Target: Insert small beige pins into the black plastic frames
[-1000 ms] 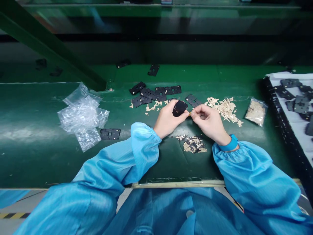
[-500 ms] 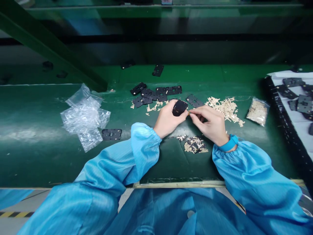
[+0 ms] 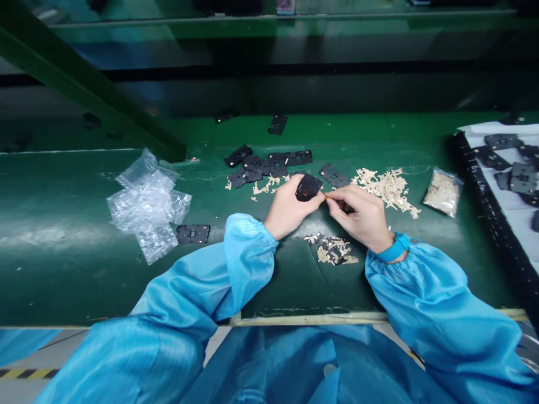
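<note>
black plate (image 3: 309, 187) held over the green bench (image 3: 63, 269), hands together

left hand (image 3: 290, 210) curled round the black plate, fingers closed on it, the plate tilted toward the wearer in front of the chest. cannot tell if it touches the bench. right hand (image 3: 360, 217) just beside it, thumb and forefinger pinched on a tan sliver (image 3: 325, 196) at the plate's right edge; too small to tell if the sliver touches the plate.

handling: the plate looks thin, light and fairly stiff, with cut-outs, so the outer edges seem the best hold. the sliver looks soft and easily torn, best taken by its tip.

about them: a pile of black plates (image 3: 269, 165) lies far of the hands, tan foam scraps (image 3: 385, 191) far right, a small scrap heap (image 3: 334, 251) just near of the hands. a scrap-filled bag (image 3: 443, 192) sits further right, beside a white sheet (image 3: 522, 132) bearing more plates. crumpled clear bags (image 3: 147, 205) lie left, a lone plate (image 3: 192, 234) just beside them. blue sleeves (image 3: 248, 264); blue wristband (image 3: 396, 248) on the right wrist.
</note>
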`<control>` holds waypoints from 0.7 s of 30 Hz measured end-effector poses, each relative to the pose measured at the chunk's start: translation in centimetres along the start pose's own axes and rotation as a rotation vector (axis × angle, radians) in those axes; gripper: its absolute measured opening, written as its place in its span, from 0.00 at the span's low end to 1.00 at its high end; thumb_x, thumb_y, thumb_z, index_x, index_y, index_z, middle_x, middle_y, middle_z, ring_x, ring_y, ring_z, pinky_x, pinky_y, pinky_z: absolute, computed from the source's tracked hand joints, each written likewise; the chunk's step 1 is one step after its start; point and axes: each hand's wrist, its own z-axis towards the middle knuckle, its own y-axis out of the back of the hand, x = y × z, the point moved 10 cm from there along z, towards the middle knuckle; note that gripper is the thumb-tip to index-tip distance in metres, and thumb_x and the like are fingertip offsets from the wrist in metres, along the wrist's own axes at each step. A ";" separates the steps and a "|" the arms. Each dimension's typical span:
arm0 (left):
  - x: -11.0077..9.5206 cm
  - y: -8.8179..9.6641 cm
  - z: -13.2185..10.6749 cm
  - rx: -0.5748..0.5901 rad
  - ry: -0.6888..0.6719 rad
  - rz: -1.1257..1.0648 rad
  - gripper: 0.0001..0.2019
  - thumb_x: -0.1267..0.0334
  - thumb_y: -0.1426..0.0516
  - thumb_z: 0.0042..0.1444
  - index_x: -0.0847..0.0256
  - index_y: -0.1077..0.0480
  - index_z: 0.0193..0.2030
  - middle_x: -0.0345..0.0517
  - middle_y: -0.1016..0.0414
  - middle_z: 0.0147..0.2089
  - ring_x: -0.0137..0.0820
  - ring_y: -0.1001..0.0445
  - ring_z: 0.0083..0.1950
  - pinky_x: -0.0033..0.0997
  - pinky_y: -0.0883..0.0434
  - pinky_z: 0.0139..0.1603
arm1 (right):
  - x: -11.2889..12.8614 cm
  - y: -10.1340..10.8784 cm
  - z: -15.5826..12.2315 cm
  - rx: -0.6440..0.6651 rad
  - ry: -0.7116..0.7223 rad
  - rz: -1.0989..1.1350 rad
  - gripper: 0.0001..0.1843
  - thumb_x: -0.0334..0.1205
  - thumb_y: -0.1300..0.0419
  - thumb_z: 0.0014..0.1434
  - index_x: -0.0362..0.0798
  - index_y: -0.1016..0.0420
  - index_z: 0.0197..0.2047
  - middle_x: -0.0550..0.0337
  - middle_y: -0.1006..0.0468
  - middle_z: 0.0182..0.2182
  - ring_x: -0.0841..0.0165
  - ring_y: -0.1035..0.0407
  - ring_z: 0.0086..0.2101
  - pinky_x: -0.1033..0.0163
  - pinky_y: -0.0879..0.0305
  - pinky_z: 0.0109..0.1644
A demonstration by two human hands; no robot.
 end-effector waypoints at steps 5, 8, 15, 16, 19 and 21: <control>-0.3 -0.3 -0.2 0.025 -0.002 -0.016 0.10 0.63 0.35 0.53 0.60 0.29 0.41 0.40 0.24 0.35 0.28 0.27 0.34 0.29 0.29 0.37 | -0.1 0.1 0.0 -0.013 -0.018 -0.029 0.06 0.30 0.39 0.64 0.48 0.21 0.40 0.56 0.19 0.31 0.68 0.27 0.30 0.62 0.29 0.34; -0.1 -0.3 -0.2 0.020 0.024 -0.031 0.10 0.63 0.35 0.53 0.60 0.29 0.41 0.39 0.24 0.34 0.27 0.27 0.32 0.28 0.29 0.35 | -0.5 -0.1 0.0 0.021 -0.051 -0.009 0.07 0.32 0.40 0.65 0.49 0.20 0.41 0.56 0.19 0.33 0.67 0.26 0.31 0.60 0.29 0.34; -0.3 0.3 -0.1 0.015 0.061 0.090 0.10 0.59 0.35 0.55 0.60 0.28 0.40 0.39 0.24 0.32 0.27 0.29 0.28 0.28 0.32 0.30 | -0.6 -0.6 -0.1 0.051 -0.081 -0.033 0.08 0.33 0.41 0.65 0.50 0.19 0.43 0.54 0.17 0.36 0.66 0.24 0.35 0.61 0.26 0.40; -0.4 0.5 -0.2 0.001 0.063 0.155 0.11 0.58 0.34 0.54 0.59 0.27 0.39 0.39 0.24 0.31 0.28 0.29 0.28 0.28 0.33 0.30 | -0.6 -0.7 -0.1 0.067 -0.092 -0.051 0.08 0.34 0.41 0.66 0.50 0.19 0.42 0.55 0.17 0.35 0.66 0.24 0.34 0.61 0.26 0.41; 0.0 1.1 -0.1 0.002 0.088 0.311 0.12 0.54 0.33 0.55 0.57 0.26 0.40 0.36 0.22 0.30 0.30 0.27 0.29 0.28 0.32 0.29 | -0.6 -1.4 0.0 0.140 -0.107 -0.045 0.11 0.36 0.46 0.68 0.49 0.20 0.42 0.57 0.18 0.35 0.69 0.24 0.35 0.65 0.27 0.44; 0.3 1.3 0.3 0.000 0.074 0.366 0.11 0.53 0.34 0.56 0.54 0.25 0.41 0.32 0.22 0.28 0.29 0.26 0.28 0.27 0.31 0.28 | -1.2 -1.9 0.1 0.198 -0.143 -0.057 0.14 0.36 0.49 0.69 0.50 0.21 0.44 0.60 0.18 0.39 0.71 0.24 0.40 0.69 0.29 0.49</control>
